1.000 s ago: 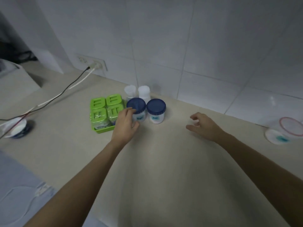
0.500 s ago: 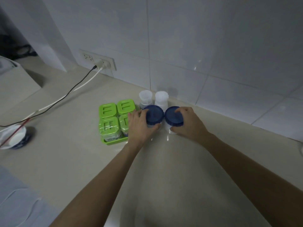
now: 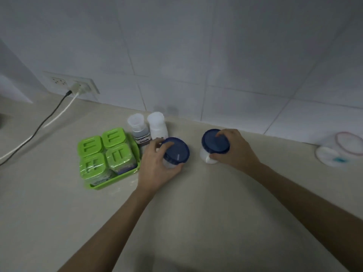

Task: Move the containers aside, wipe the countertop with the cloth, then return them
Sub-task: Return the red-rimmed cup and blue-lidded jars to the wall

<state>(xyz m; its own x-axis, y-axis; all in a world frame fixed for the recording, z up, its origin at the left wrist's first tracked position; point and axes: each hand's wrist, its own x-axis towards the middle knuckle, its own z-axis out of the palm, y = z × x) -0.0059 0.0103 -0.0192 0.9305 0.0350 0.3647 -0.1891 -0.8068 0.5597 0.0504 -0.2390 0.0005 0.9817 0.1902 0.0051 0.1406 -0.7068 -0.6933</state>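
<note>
Two white jars with dark blue lids are in my hands on the beige countertop. My left hand wraps around the left jar. My right hand grips the right jar, which sits a short way to the right of the other. Behind them, near the wall, stand a clear small bottle and a white small bottle. A green tray left of my left hand holds several green-lidded containers. No cloth is in view.
A wall socket at the back left has a black and a white cable running over the counter to the left. A clear tub with a pink rim lies beside a white lid at the far right. Tiled wall behind.
Both hands closed on the blue-lidded jars. The right jar has moved to the right, away from the left one. The view has shifted closer.
</note>
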